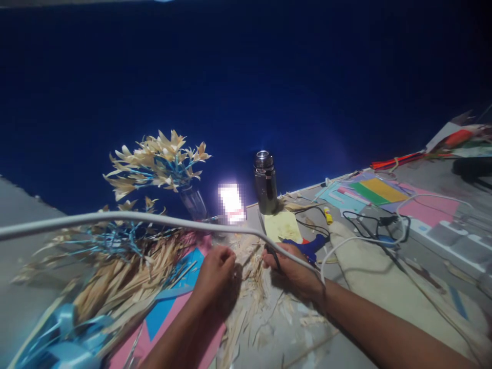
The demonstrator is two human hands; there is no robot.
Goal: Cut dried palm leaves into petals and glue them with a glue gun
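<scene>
My left hand (218,266) is closed above scattered pale husk scraps (255,279), its fingertips curled together. Whatever it pinches, if anything, is too small or hidden to make out. Across from it, my right hand (294,266) grips scissors (273,256) by the dark handles, and a thin blade points up and away. Just beyond that hand lies a blue glue gun (313,247) beside a yellow paper pad (283,227). To the left of my left hand, a bundle of dry husk strips (115,277) rests by blue and pink sheets (163,315).
Pale husk flowers on blue stems stand in a clear glass (193,201). A steel flask (266,184) and a bright blurred screen (231,202) are at the back. A white cable (126,217) crosses in front of the view. Blue ribbon (67,338) lies lower left; coloured papers (378,190) lie right.
</scene>
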